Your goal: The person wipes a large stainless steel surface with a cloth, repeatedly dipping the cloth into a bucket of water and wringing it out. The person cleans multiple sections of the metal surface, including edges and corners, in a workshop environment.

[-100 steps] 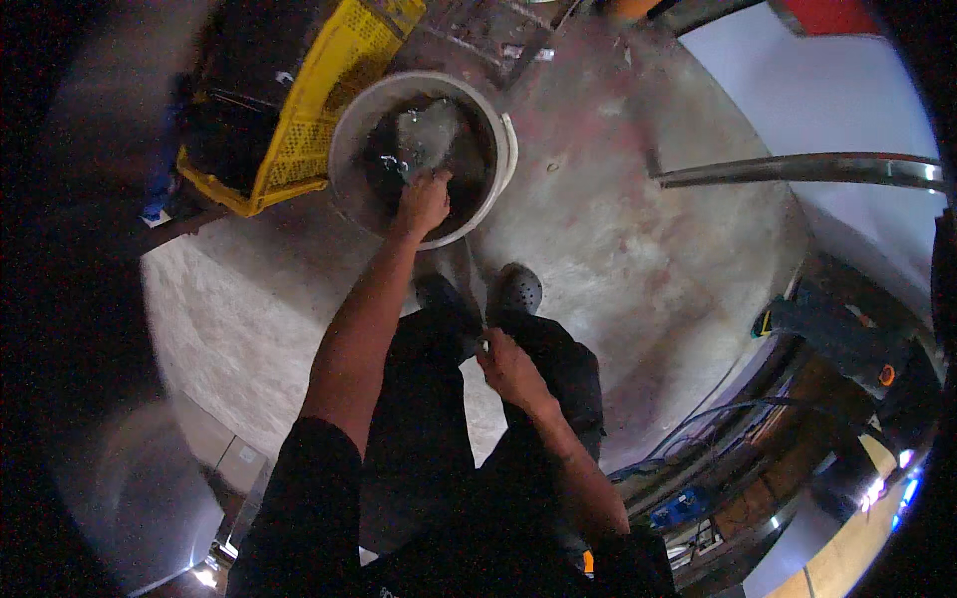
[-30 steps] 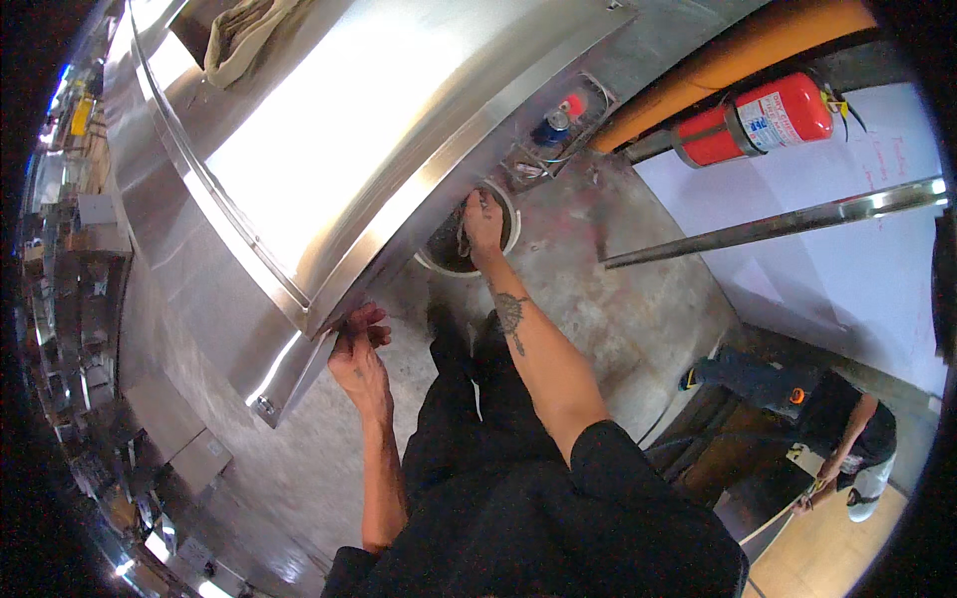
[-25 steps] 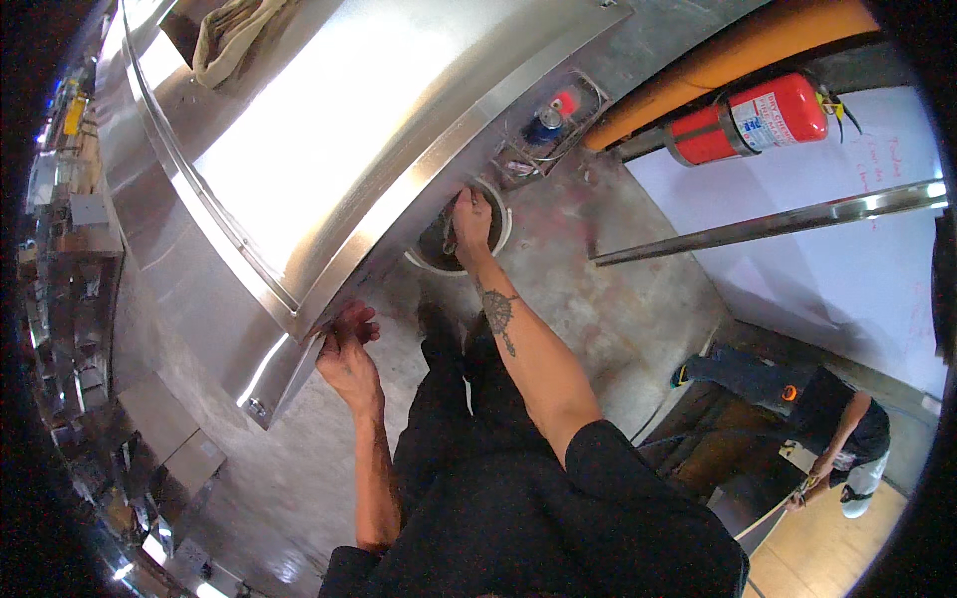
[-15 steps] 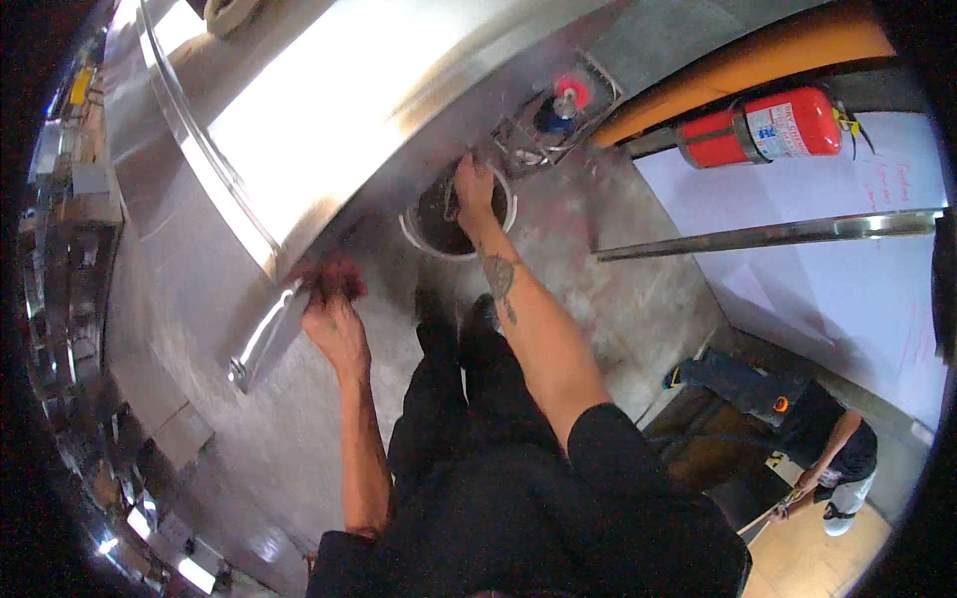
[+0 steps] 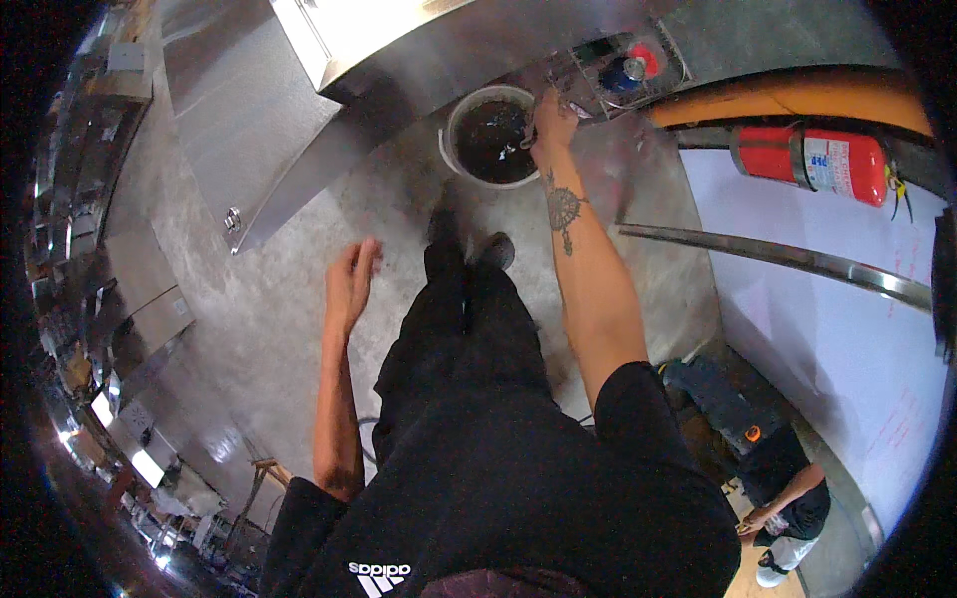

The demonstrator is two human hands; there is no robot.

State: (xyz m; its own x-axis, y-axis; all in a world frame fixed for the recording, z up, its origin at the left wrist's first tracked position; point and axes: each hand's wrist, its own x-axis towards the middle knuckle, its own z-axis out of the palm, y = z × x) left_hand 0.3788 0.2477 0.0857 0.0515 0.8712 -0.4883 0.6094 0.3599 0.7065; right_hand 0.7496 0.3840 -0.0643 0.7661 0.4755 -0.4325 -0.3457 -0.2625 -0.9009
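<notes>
My left hand (image 5: 352,279) hangs over the concrete floor, left of my legs. Its fingers are loosely stretched, with nothing seen in them. At the right rim of a white bucket (image 5: 451,149) is my right hand (image 5: 554,125), fingers curled round something small and greyish that I cannot make out. Dark content with a few pale, shiny spots shows inside the bucket, which stands on the floor ahead of my feet. A low crate (image 5: 680,62) holding a red and blue item (image 5: 634,68) is just beyond my right hand.
A shiny metal panel (image 5: 249,110) with a protruding corner spans the upper left. To the right are an orange beam (image 5: 797,95), a red fire extinguisher (image 5: 812,159), a metal bar (image 5: 788,256) and a white board (image 5: 797,349). Another person (image 5: 783,478) works at lower right.
My view has shifted, and the metal panel sits farther up. My left hand has come away from the panel's edge. My right hand has gone from over the bucket to its right rim.
</notes>
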